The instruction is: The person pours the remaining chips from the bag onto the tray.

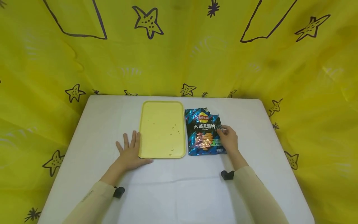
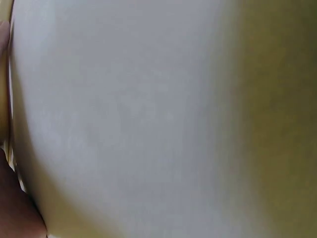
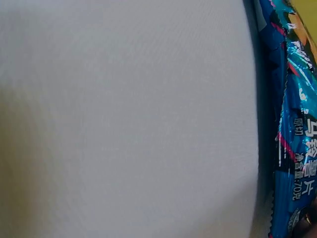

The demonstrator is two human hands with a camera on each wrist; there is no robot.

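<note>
On the table, which is covered in white, a yellow rectangular tray lies flat, and directly to its right is a blue and black Lay's potato chip bag. The bag lies near the tray's right side, with its printed front upward, and its upper edge is uneven.

The person's left hand is not grasping: its fingers are extended and spread, and it touches the tray at the lower left corner, with the thumb along the near edge. The right hand pinches the right edge of the bag, the thumb on the printed face.

A few small crumbs are scattered on the tray, mostly in its right half. In the right wrist view, the bag shows shiny folds and Chinese letters along its side. Both arms wear beige sleeves, and a small black device is at each wrist. Behind the table hangs a yellow curtain with dark outlined stars.
</note>
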